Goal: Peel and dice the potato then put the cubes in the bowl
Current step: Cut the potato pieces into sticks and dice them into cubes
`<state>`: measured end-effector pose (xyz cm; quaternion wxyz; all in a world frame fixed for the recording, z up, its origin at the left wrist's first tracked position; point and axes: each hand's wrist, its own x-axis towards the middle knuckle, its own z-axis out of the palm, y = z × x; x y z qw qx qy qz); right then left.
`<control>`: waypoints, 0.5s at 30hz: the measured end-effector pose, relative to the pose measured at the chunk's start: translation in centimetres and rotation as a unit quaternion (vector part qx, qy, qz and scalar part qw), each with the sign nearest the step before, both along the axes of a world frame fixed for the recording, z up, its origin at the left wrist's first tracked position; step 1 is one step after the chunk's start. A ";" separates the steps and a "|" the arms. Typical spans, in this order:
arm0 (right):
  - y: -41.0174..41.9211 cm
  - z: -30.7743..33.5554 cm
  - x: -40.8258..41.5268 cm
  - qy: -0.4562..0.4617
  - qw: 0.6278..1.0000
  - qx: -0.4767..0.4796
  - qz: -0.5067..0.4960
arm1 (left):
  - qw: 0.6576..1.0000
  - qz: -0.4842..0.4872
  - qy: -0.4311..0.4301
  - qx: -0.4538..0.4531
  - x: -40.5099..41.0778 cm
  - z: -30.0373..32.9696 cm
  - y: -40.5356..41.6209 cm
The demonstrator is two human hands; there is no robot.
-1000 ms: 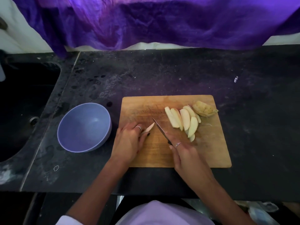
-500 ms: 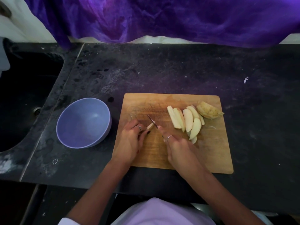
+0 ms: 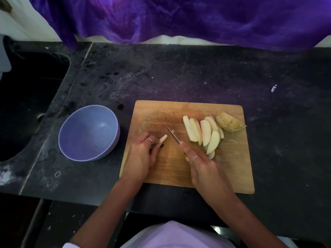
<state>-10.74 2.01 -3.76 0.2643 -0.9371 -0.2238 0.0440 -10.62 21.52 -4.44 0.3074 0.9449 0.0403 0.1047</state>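
Knife (image 3: 173, 134) farther right, potato strip (image 3: 163, 138) shorter.

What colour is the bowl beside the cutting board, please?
The bowl is pale lavender-blue, plain inside and out; the head view shows it.

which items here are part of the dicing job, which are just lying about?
In use: left hand holding potato strip; right hand with knife; potato slices; cutting board; bowl.
Lying about: peel scrap; purple cloth; sink.
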 end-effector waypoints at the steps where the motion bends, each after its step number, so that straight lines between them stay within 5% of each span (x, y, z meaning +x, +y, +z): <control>1: 0.1 0.1 0.0 -0.012 1.000 0.001 0.007 | 1.000 0.001 0.001 0.002 0.0 0.0 0.0; 15: 1.3 0.3 0.9 -0.034 0.999 -0.013 0.024 | 1.000 0.005 -0.004 -0.005 0.0 -0.2 0.0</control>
